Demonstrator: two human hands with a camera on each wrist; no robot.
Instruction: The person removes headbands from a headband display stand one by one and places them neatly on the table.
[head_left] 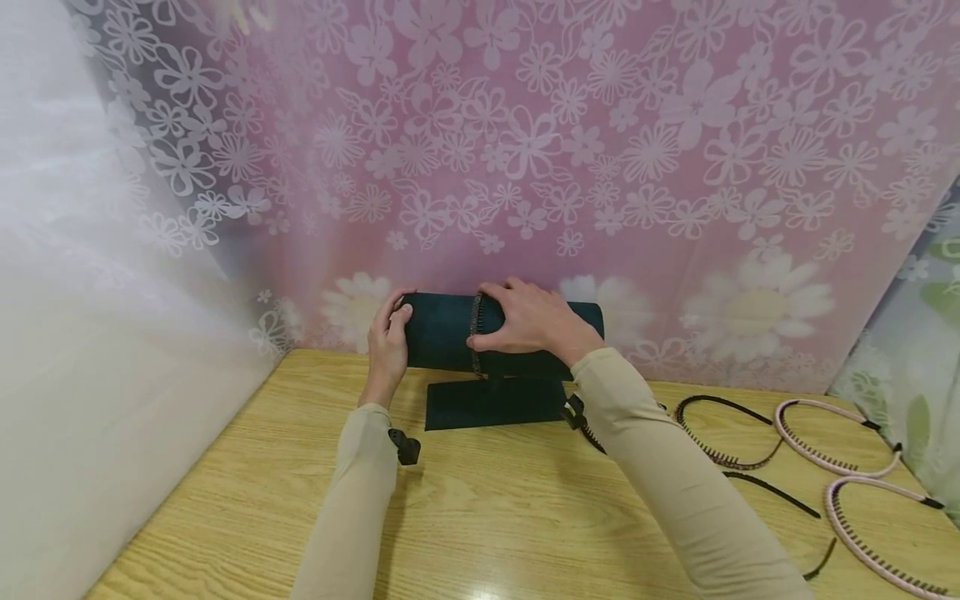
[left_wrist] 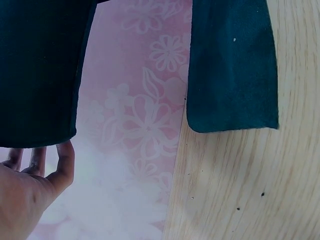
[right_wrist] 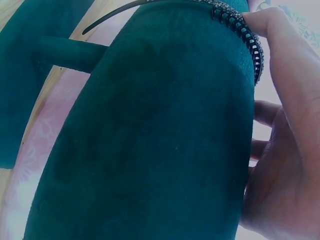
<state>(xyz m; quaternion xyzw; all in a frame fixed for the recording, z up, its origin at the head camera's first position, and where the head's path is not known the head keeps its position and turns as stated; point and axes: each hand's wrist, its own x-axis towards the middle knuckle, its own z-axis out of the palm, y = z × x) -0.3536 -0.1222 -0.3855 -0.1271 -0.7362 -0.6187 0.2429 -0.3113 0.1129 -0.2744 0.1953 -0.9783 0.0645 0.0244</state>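
Observation:
A dark teal velvet roll stand (head_left: pixel 442 333) stands against the backdrop, its roll lying crosswise on a post above a flat base (head_left: pixel 495 408). Round the roll's middle sits a toothed headband (head_left: pixel 476 333) with a speckled, glittery outer side, one thin dark tip showing in the right wrist view. My left hand (head_left: pixel 387 348) grips the roll's left end, thumb in front; its fingers curl behind the end in the left wrist view. With my right hand (head_left: pixel 542 321) over the roll, I hold the headband's edge between thumb and fingers. The fingertips are partly hidden behind the roll.
To the right on the wooden table (head_left: pixel 480 517) lie several headbands, among them a pink one (head_left: pixel 780 423), another pink one (head_left: pixel 832 517) and a dark one (head_left: pixel 780 492). My right sleeve covers part of them. A pink flowered backdrop (head_left: pixel 525 200) rises directly behind the stand.

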